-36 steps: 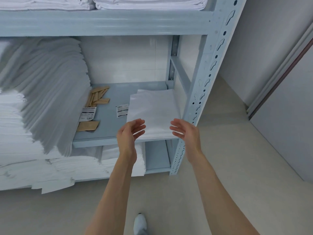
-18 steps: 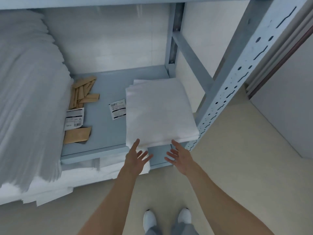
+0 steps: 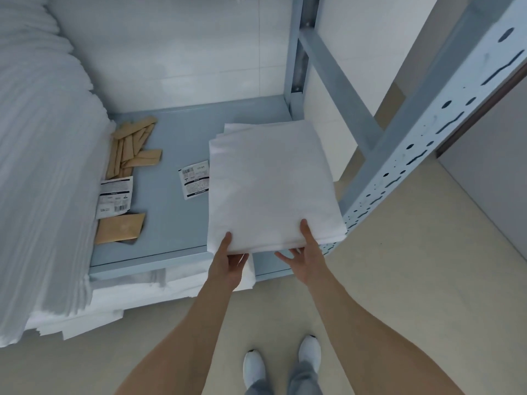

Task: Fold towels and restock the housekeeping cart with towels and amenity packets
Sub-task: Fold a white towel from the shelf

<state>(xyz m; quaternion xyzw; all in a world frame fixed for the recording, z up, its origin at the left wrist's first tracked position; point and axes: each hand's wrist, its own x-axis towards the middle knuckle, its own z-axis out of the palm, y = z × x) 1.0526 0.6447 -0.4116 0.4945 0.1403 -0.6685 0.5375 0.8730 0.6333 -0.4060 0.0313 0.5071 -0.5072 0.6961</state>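
A folded white towel stack (image 3: 271,183) lies on the right side of the blue-grey metal shelf (image 3: 171,155), its near edge hanging past the shelf front. My left hand (image 3: 228,266) grips that near edge at its left corner, thumb on top and fingers underneath. My right hand (image 3: 306,258) grips the same edge further right, thumb on top, fingers spread below. Brown amenity packets (image 3: 134,149) lie in a loose pile on the shelf's left part, with a larger brown packet (image 3: 121,228) nearer the front. Two white printed packets (image 3: 115,196) (image 3: 195,179) lie beside them.
A tall stack of white linen (image 3: 42,166) fills the left of the shelf. More white towels (image 3: 171,283) sit on the shelf below. A perforated upright post (image 3: 422,143) and a diagonal brace (image 3: 336,89) stand at the right. Beige floor and my white shoes (image 3: 282,363) lie below.
The camera moved closer and tilted down. Both hands went from open in front of the towel stack to gripping its near edge, thumbs on top.
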